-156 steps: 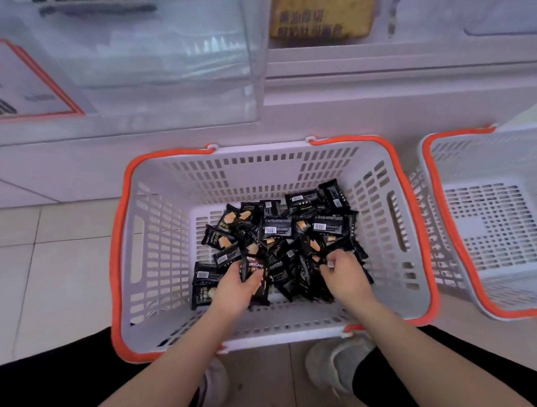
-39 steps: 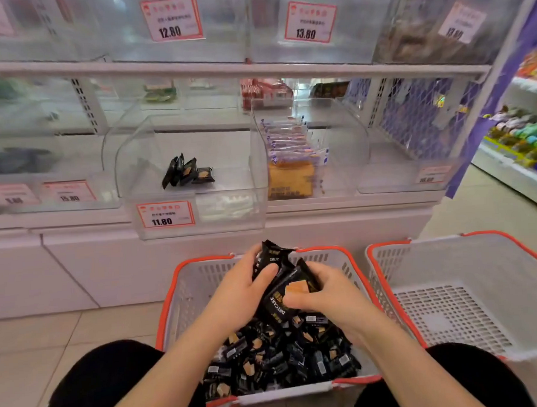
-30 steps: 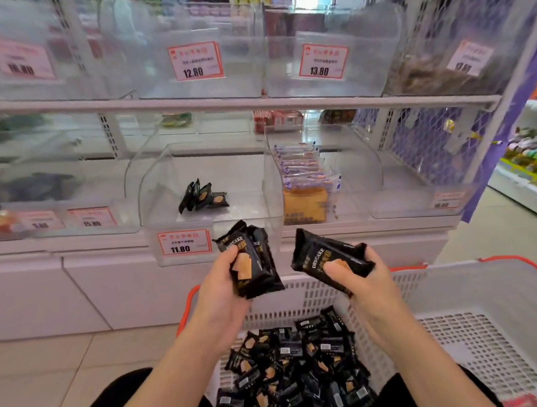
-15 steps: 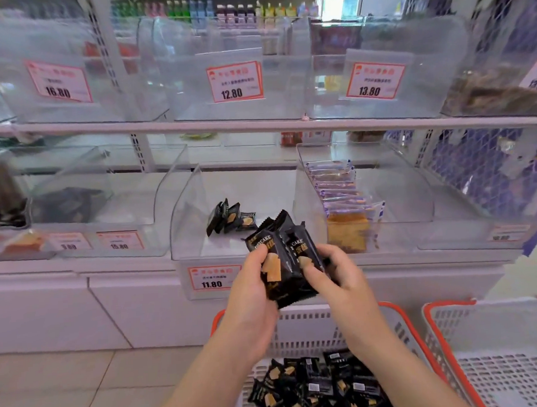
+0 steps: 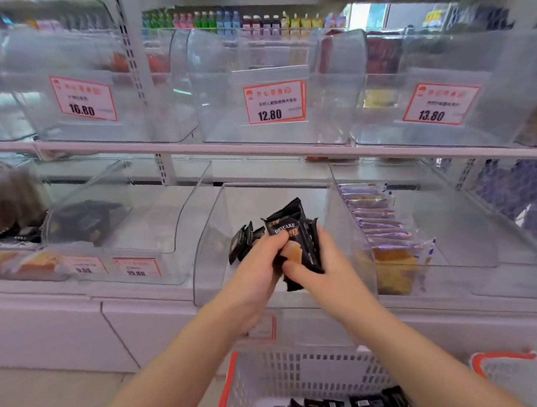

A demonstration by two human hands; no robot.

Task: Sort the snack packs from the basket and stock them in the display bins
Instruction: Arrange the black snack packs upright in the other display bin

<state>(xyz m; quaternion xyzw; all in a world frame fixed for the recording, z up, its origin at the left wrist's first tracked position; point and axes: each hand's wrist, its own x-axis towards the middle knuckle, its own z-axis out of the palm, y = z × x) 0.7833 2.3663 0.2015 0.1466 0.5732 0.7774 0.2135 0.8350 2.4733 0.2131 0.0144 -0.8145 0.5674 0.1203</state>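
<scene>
Over at nine o'clock I see a clear curved plastic bin (image 5: 112, 224) on the lower shelf with dark packs blurred inside it. At centre sits the clear plastic display bin (image 5: 213, 237) that I am reaching into; a few small black snack packs (image 5: 243, 240) stand on edge in it, just at ten o'clock of my left hand (image 5: 258, 266). That hand curls round the left side of a bunch of black glossy "DRYCAKE" snack packs (image 5: 297, 242), thumb across the front. My right hand (image 5: 323, 272) grips the same bunch from its right side, fingers wrapped behind and thumb under the lower edge. The bunch is held upright over the bin's front opening. At three o'clock, a neighbouring clear bin (image 5: 448, 225) holds a row of purple-wrapped cake packs (image 5: 377, 222). Down at six o'clock is the white slotted plastic basket with an orange rim (image 5: 270, 380), more black packs lying in its bottom.
</scene>
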